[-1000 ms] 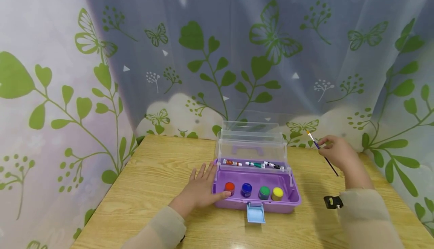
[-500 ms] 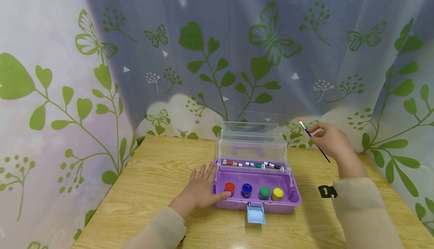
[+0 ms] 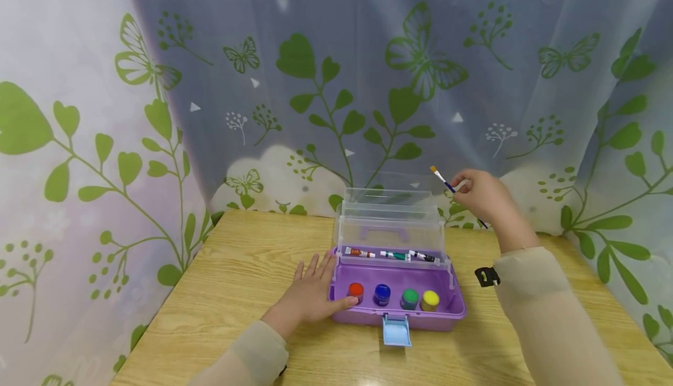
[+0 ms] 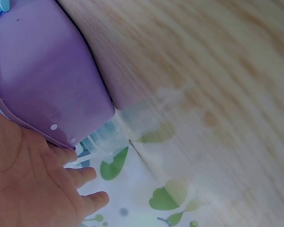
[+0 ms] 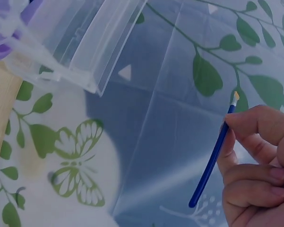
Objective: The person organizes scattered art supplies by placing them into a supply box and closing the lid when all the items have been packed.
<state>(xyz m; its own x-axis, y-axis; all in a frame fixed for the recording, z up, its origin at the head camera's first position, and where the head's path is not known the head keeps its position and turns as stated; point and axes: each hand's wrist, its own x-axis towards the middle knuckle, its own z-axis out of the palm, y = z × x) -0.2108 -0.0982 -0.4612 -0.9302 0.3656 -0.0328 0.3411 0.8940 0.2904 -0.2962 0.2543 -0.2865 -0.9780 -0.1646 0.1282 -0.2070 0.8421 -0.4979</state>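
A purple box (image 3: 399,320) with a raised clear lid stands on the table. My left hand (image 3: 310,292) lies with straight fingers along its left end, the thumb reaching over the front rim by the red paint jar (image 3: 356,290). Blue (image 3: 382,295), green (image 3: 410,299) and yellow (image 3: 430,300) paint jars stand in a row inside the box. Above and right of the box, my right hand (image 3: 481,196) pinches a paintbrush (image 5: 211,163) between thumb and finger. The brush's orange bristles point up and left in the head view; part of its dark blue handle is hidden behind the hand.
Several small paint tubes (image 3: 395,256) lie in the clear upper tray. A light blue latch (image 3: 396,332) hangs down at the box's front. Behind the wooden table (image 3: 247,246) hangs a leaf-and-butterfly printed curtain (image 3: 357,82), close to the raised lid.
My right hand has moved left and upward with the paintbrush, toward the raised lid. The left hand and the box have stayed where they were.
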